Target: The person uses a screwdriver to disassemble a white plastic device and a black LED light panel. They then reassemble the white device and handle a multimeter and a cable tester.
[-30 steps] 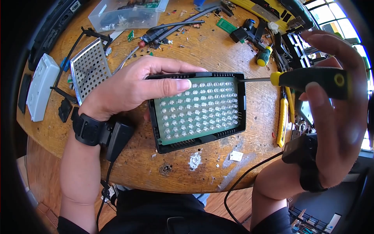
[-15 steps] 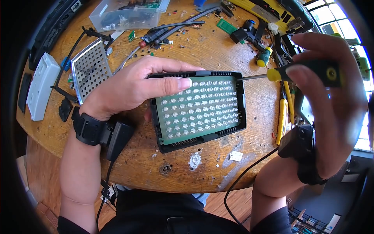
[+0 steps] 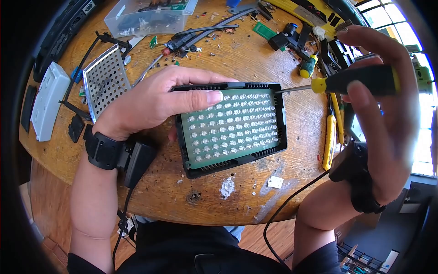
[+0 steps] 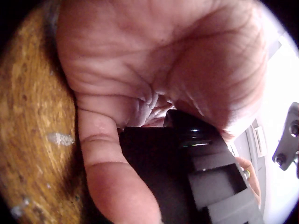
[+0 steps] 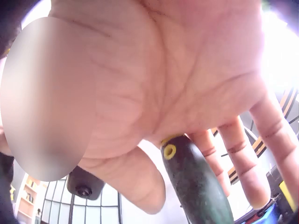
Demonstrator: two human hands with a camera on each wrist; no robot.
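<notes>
- The LED light panel lies flat on the round wooden table, directly under the left hand and to the left of the right hand.
- The left hand grips the panel's near-left corner: fingers over the top edge, thumb laid across the LED board, pinning the housing down.
- The right hand holds the screwdriver by its black-and-yellow handle, between thumb and fingertips, the other fingers spread loosely. The shaft runs level toward the left hand, its tip at the panel's upper right corner.
- Progress, as judged: the LED array sits bare with no front cover on it, so the housing appears already opened. The green board is still seated in the black frame. The corner fastening is the point now being worked; whether the tip has engaged a screw cannot be told.
- A perforated metal plate lies beyond the left hand; a yellow utility knife lies below the right hand.
- The head view alone shows panel, tip and table layout.
- The left wrist view shows only the palm against black housing, with the thumb beside it.
- The right wrist view shows the handle's butt end under an open palm, no tip.
</notes>
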